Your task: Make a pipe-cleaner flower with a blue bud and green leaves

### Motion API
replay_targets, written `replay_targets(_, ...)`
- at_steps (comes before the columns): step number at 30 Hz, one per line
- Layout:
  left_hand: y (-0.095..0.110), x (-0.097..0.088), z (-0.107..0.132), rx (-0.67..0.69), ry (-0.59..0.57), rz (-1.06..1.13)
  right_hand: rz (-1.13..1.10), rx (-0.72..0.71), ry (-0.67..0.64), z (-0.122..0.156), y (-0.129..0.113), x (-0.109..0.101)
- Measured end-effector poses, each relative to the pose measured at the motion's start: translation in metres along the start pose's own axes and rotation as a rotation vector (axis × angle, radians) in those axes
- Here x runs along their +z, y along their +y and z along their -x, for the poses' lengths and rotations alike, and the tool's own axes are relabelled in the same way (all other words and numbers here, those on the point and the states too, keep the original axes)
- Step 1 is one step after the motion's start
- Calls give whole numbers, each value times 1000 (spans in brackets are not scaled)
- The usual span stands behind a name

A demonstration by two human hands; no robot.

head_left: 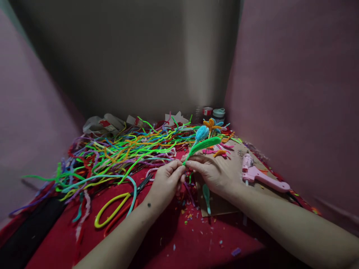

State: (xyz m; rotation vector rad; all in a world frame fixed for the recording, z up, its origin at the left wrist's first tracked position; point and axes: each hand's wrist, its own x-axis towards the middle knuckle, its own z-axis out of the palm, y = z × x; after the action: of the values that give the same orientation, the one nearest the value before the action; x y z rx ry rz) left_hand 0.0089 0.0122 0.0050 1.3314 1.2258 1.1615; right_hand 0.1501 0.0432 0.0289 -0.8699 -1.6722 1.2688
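Head view: both hands are engaged on one item. The left hand (166,181) and right hand (214,173) meet fingertip to fingertip, each grip narrowed to a pinch on the lower end of a green leaf-shaped piece (204,144). That piece rises tilted to the right above the worktop (157,239). The pinch at the narrow end presumably gives control of the stem and spares the fuzzy blade. A blue bud (201,133) shows directly behind; whether it is also held cannot be told.

The glue gun (263,178) lies on the cardboard (235,158), probably to protect the cloth from drips. A teal piece (206,192) lies nearer. Scissors (143,185) lie left of the hands, beside heaped fuzzy stems (134,145), likely for easy reach.

Surface: red cloth, littered with small clippings. Room: dim, grey wall (140,56) behind, pinkish panels (294,86) either side.
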Motion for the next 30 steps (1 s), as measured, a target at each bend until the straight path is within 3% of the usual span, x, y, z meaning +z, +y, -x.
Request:
replay_targets(6,-12,-2,3,366,167,-579,95,-19,23,2,1,1)
replay_targets(10,-14,-4,2,384,165,-668,111,-40,20,4,-8,0)
replay_targets(17,1,-5,-1,13,-11,-87,183,-24,1,6,-25,0)
replay_targets(22,4,-7,-1,-64,-105,160,277,37,-4,6,-25,0)
replay_targets(30,3,-5,-2,-139,-193,429,-135,56,-76,4,-21,-2)
